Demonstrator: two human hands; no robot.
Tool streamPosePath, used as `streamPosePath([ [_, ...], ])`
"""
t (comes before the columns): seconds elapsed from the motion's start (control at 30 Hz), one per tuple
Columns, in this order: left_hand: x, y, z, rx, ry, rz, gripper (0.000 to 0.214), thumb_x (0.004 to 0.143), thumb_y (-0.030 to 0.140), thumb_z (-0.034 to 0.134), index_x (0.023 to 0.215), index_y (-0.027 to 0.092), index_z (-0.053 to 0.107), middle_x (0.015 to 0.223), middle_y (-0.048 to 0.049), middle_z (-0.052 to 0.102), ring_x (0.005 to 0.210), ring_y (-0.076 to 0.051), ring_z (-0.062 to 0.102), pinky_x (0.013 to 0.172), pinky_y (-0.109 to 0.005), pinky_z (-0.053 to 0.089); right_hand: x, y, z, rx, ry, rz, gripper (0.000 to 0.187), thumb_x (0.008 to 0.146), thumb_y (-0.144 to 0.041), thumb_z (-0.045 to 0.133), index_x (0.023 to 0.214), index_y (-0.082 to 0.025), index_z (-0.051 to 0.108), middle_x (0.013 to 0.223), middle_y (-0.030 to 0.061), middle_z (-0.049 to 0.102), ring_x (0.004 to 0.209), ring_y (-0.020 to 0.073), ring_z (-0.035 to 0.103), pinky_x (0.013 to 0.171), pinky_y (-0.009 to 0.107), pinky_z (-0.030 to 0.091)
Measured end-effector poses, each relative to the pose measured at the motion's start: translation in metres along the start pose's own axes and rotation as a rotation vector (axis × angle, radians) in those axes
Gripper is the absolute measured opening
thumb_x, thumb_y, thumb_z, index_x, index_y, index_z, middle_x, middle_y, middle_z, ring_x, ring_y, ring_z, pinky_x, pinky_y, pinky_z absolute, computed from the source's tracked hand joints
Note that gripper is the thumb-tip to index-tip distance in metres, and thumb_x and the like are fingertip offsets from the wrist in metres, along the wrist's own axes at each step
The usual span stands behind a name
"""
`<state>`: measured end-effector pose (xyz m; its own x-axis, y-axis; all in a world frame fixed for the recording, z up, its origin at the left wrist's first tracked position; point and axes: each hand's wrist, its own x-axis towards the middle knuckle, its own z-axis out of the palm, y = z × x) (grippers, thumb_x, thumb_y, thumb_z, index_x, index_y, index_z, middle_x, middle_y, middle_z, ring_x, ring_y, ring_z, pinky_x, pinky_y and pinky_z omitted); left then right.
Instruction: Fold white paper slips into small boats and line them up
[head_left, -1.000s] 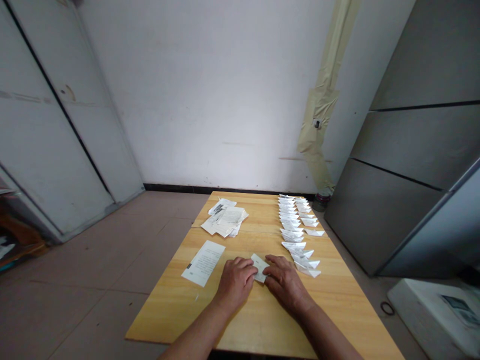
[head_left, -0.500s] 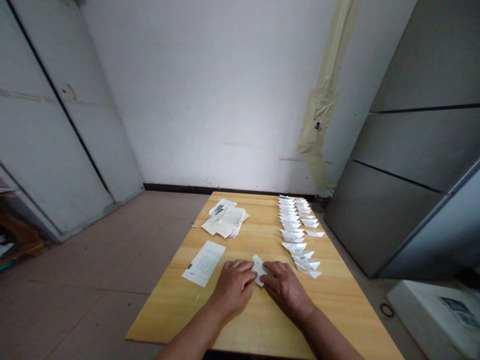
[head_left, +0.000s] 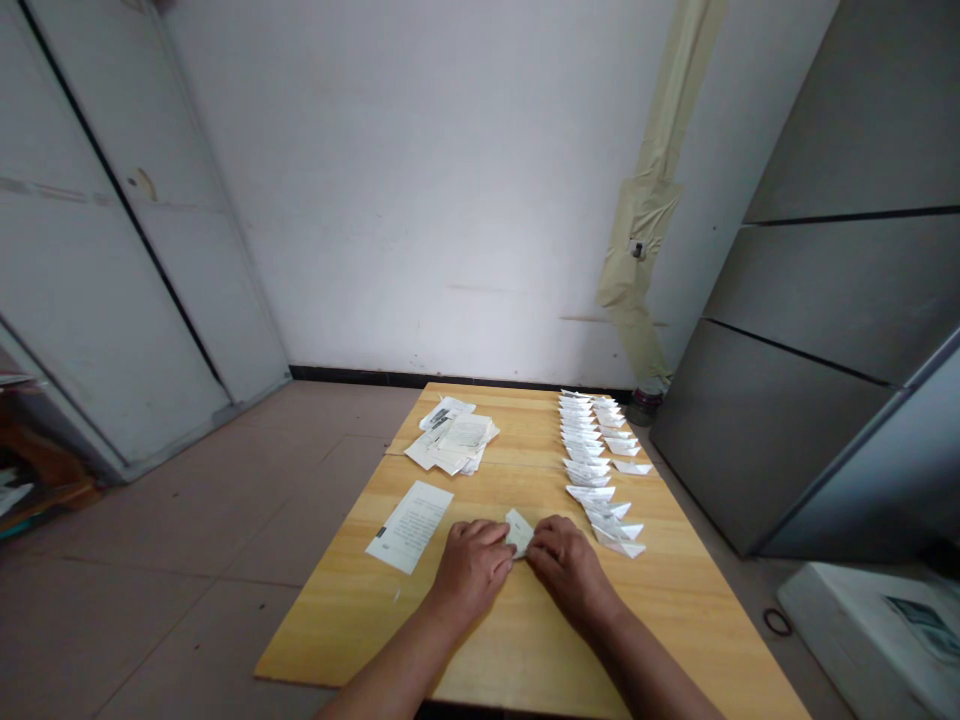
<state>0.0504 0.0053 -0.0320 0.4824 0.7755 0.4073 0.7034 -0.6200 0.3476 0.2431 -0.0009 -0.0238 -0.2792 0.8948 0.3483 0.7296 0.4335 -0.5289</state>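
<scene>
Left hand point(head_left: 474, 565): palm down, fingers curled, closed at the tips on the left edge of a small folded slip of printed paper point(head_left: 518, 528).

Right hand point(head_left: 568, 562): fingers bunched, pinching the same slip at its right edge; exact thumb placement hidden.

Folded slip: between the hands, low over the near half of the table point(head_left: 675, 640); upper corner exposed, side edges covered by fingers.

Change noted: right fingers, spread over the slip half a second ago, now drawn together at its edge. Judged a shift from flattening to pinching a fold; the piece appears part-folded.

Left of the hands: one printed sheet point(head_left: 411, 527), flat, unfolded, apart from the left hand; unmoved.

Beyond it: loose pile of printed sheets point(head_left: 459, 442), overlapping; unchanged.

Right of the hands: long column of folded paper boats point(head_left: 587, 466), near ones overlapping; a shorter column of boats point(head_left: 619, 440) beside it. No addition seen.
</scene>
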Motion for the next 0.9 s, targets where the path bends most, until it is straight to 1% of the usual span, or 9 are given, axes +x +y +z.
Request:
streamPosePath([
  [0.1,0.002,-0.002,0.001,-0.048,0.001,-0.044,0.019,0.080,0.012,0.065,0.085,0.027,0.075,0.110,-0.0020,0.073,0.100,-0.023,0.063,0.084,-0.041,0.043,0.005,0.000,0.008,-0.016,0.025,0.070,0.022,0.084,-0.010,0.054,0.066,-0.019,0.062,0.080,0.0030,0.061,0.079,0.0171,0.054,0.071,0.027,0.037],
  [0.27,0.005,-0.007,0.004,-0.128,0.014,-0.103,0.022,0.080,0.011,0.065,0.082,0.029,0.076,0.109,-0.0001,0.074,0.101,-0.022,0.065,0.086,-0.040,0.043,0.006,-0.003,0.022,-0.158,0.124,0.119,0.021,0.081,-0.006,0.048,0.068,-0.018,0.057,0.076,0.0043,0.059,0.076,0.0182,0.051,0.069,0.029,0.033],
  [0.37,0.005,-0.008,0.005,-0.150,0.026,-0.130,0.022,0.079,0.011,0.065,0.079,0.029,0.076,0.107,0.0004,0.075,0.100,-0.021,0.065,0.087,-0.039,0.043,0.005,-0.005,0.026,-0.192,0.169,0.128,0.021,0.080,-0.004,0.046,0.067,-0.019,0.055,0.076,0.0048,0.059,0.075,0.0185,0.050,0.069,0.029,0.032],
  [0.57,0.009,-0.005,0.007,-0.163,0.067,-0.199,0.023,0.076,0.007,0.063,0.069,0.026,0.074,0.098,0.0008,0.076,0.095,-0.020,0.066,0.084,-0.036,0.042,0.006,-0.006,0.027,-0.199,0.195,0.130,0.020,0.074,-0.002,0.046,0.065,-0.020,0.050,0.073,0.0031,0.055,0.073,0.0177,0.048,0.068,0.028,0.031],
  [0.7,0.011,-0.002,0.006,-0.166,0.069,-0.207,0.025,0.073,0.004,0.062,0.066,0.026,0.072,0.096,0.0010,0.076,0.093,-0.020,0.066,0.083,-0.036,0.043,0.006,-0.007,0.024,-0.166,0.188,0.138,0.019,0.071,-0.003,0.048,0.064,-0.021,0.048,0.073,0.0021,0.054,0.073,0.0178,0.048,0.067,0.028,0.031],
  [0.8,0.012,0.000,0.005,-0.159,0.064,-0.213,0.024,0.072,0.004,0.062,0.067,0.025,0.072,0.097,0.0009,0.076,0.094,-0.020,0.065,0.083,-0.037,0.044,0.006,-0.009,0.022,-0.127,0.153,0.162,0.018,0.074,-0.007,0.052,0.064,-0.021,0.048,0.074,0.0023,0.055,0.074,0.0182,0.050,0.068,0.028,0.033],
  [0.9,0.011,0.000,0.004,-0.142,0.059,-0.219,0.024,0.073,0.004,0.063,0.066,0.025,0.072,0.097,0.0002,0.076,0.093,-0.021,0.065,0.083,-0.037,0.044,0.007,-0.009,0.022,-0.147,0.135,0.165,0.017,0.079,-0.009,0.052,0.066,-0.020,0.051,0.079,0.0041,0.058,0.076,0.0188,0.052,0.069,0.029,0.033],
])
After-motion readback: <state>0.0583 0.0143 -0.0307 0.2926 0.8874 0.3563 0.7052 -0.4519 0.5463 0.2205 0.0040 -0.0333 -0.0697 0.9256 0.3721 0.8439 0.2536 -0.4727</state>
